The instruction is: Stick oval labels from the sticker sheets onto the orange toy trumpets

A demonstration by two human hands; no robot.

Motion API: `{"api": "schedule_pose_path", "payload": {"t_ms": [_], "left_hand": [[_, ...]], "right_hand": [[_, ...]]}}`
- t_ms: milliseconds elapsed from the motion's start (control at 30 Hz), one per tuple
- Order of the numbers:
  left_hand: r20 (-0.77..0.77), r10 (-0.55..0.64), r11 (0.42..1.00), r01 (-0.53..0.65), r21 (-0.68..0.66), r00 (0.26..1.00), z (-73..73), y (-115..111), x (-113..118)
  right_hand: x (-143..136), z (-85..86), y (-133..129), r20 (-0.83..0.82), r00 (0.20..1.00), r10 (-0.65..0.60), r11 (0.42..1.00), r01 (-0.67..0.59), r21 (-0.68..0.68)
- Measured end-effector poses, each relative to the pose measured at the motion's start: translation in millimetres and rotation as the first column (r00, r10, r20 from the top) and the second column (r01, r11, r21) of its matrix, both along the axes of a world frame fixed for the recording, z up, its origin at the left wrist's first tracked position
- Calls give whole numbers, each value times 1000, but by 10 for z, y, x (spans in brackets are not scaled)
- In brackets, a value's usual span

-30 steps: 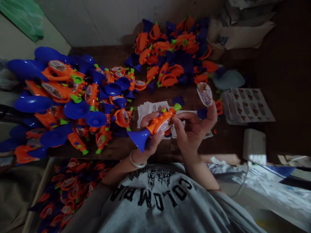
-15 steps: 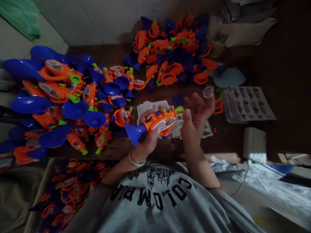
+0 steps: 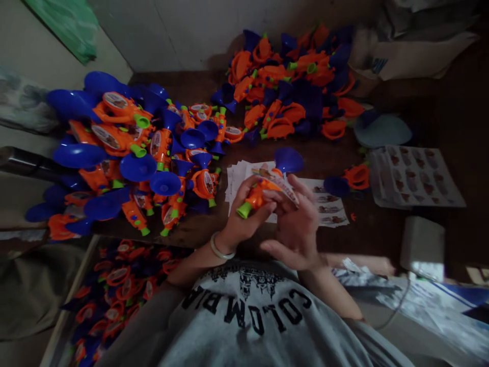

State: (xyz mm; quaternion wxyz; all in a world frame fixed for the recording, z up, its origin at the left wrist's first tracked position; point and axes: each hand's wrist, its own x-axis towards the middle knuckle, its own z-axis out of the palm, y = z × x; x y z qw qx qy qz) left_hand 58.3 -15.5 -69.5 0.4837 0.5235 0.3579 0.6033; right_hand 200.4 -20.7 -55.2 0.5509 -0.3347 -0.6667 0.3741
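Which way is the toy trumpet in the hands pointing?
Tilted, bell away: the toy trumpet has its blue bell up-right and green mouthpiece down-left, between left hand and right hand.

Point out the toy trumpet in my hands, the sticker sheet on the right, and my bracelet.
toy trumpet (image 3: 289,160), head view, on its blue bell.
sticker sheet (image 3: 418,176), head view, on the sheet's middle.
bracelet (image 3: 219,251), head view, on the band at the left wrist.
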Motion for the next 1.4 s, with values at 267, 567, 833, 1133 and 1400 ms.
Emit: {"api": "schedule_pose_path", "payload": {"t_ms": [267,567,833,1133,1400], "left_hand": [[320,-144,988,157,-14,937,103,31,-75],[247,-222,974,226,10,943,197,-26,-99],[242,-214,977,211,39,946,195,-23,-101],[196,-161,986,149,73,967,174,-7,-71],[77,-51,998,48,44,996,246,-75,-27]], "right_hand": [[23,119,234,-325,895,-304,938,222,-267],[-77,102,189,-266,912,-313,937,251,-244],[-77,124,195,-223,918,-327,928,267,-260],[-98,132,201,-204,925,-321,939,284,-191],[-109,131,150,-2,910,-416,908,415,-57]]}}
